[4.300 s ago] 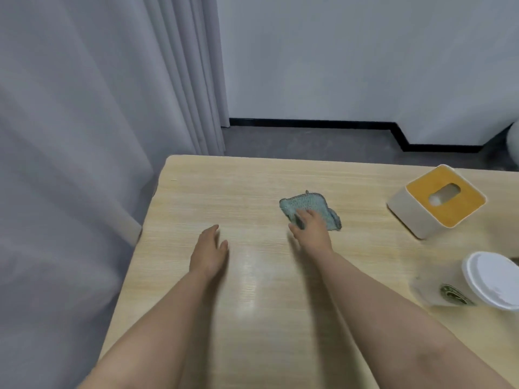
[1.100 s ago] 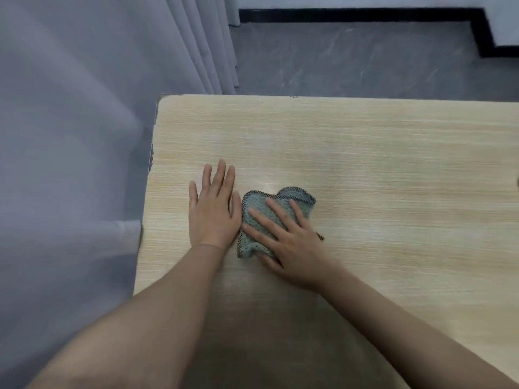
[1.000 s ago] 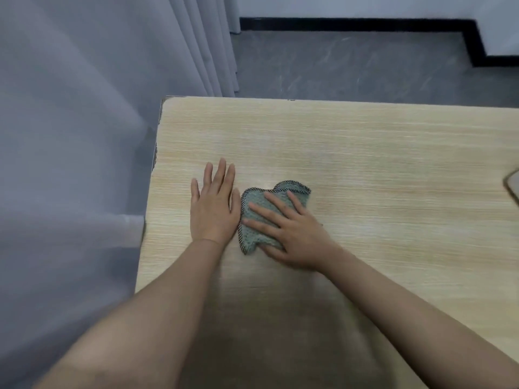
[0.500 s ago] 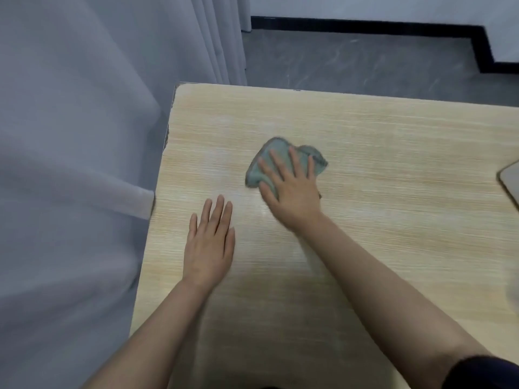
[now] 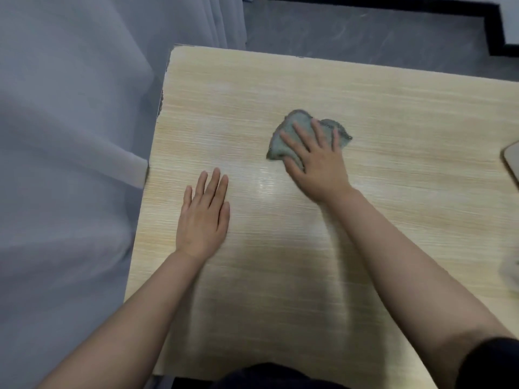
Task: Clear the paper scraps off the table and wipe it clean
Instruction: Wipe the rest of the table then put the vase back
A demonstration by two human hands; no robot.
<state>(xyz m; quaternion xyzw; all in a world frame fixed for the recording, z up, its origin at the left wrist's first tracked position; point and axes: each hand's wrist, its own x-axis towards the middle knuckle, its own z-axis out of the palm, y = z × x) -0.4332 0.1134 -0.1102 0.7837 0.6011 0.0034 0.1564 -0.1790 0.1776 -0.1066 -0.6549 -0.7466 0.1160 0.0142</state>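
The right hand [image 5: 316,161] lies flat with fingers spread, pressing a crumpled grey-green cloth [image 5: 292,130] onto the wooden table [image 5: 393,113], far of centre. The left hand [image 5: 205,214] rests palm-down nearer, left, fingers straight.

One counter [image 5: 393,113] of pale wood grain. One grey-green cloth [image 5: 283,138], bunched, lying on it. Two hands: one left hand [image 5: 203,217] and one right hand [image 5: 317,164]. One grey curtain [image 5: 70,136] at the left. Two objects cut off by the right edge, too little visible to name.
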